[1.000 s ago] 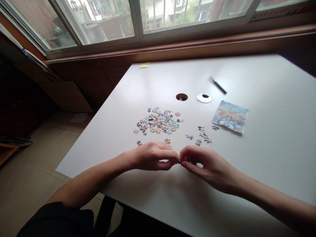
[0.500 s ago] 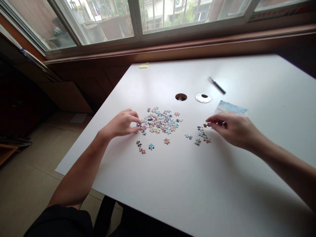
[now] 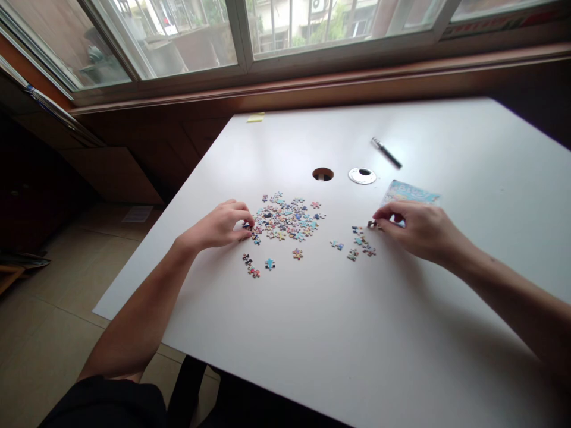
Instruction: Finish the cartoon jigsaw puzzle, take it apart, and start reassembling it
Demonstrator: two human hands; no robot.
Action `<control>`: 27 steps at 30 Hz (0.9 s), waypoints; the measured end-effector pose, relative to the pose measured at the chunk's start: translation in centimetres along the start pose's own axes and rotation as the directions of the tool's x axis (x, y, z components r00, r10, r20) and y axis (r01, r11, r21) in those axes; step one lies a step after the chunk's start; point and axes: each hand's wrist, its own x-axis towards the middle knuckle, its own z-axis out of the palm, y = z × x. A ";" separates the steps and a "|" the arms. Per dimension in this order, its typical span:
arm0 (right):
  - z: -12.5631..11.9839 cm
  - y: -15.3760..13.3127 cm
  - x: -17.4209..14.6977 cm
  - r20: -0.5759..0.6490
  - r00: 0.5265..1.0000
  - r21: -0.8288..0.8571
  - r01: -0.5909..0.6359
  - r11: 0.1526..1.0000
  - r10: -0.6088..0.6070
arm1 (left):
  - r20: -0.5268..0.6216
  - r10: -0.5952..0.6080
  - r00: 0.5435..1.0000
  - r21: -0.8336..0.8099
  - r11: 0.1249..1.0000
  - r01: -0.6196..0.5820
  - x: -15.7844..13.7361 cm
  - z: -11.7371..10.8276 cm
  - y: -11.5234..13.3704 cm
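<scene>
At the left edge of a heap of jigsaw puzzle pieces [image 3: 289,220], my left hand [image 3: 220,224] has its thumb and forefinger closed on a dark puzzle piece [image 3: 247,226]. My right hand [image 3: 417,229] pinches another dark puzzle piece [image 3: 372,224] low over the white table. Just left of that hand lies a small cluster of pieces [image 3: 359,240]. A blue-patterned card [image 3: 408,191] is partly covered behind the right hand. Several loose pieces, one with a light-blue middle [image 3: 270,264], lie in front of the heap.
Behind the heap, the white table [image 3: 285,333] has an open cable hole [image 3: 322,174] and a metal ring cover [image 3: 362,175]. Farther back lie a pen [image 3: 386,152] and a yellow sticky note [image 3: 256,117]. A window [image 3: 250,35] runs along the far side.
My left thumb and forefinger have drawn together on a piece at the heap's edge. My right hand keeps its pinch beside the small cluster. The whole view has shifted slightly.
</scene>
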 end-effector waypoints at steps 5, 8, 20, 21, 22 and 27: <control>0.1 -0.2 -0.1 0.009 1.000 -0.006 0.025 1.000 -0.025 | -0.049 0.013 0.999 -0.050 0.999 -0.016 0.1 -0.3 0.1; -0.1 -0.9 -0.3 -0.087 0.993 -0.007 0.074 0.997 -0.075 | -0.066 0.014 0.998 -0.219 0.975 -0.028 0.1 -0.7 1.3; -0.4 -11.6 -5.9 0.396 0.855 0.620 0.022 0.784 -0.336 | -0.369 0.295 0.881 -0.546 0.699 -0.463 -0.2 6.3 13.0; -0.1 -11.7 -6.0 0.393 0.863 0.628 0.000 0.778 -0.318 | -0.367 0.283 0.886 -0.543 0.708 -0.452 -0.3 6.4 13.1; 0.2 -11.6 -6.0 0.391 0.869 0.631 -0.013 0.776 -0.303 | -0.361 0.269 0.893 -0.540 0.721 -0.435 -0.2 6.3 13.0; 0.1 -8.7 -4.0 0.280 0.925 0.480 0.098 0.872 -0.259 | -0.347 0.206 0.915 -0.369 0.867 -0.335 0.4 3.0 9.0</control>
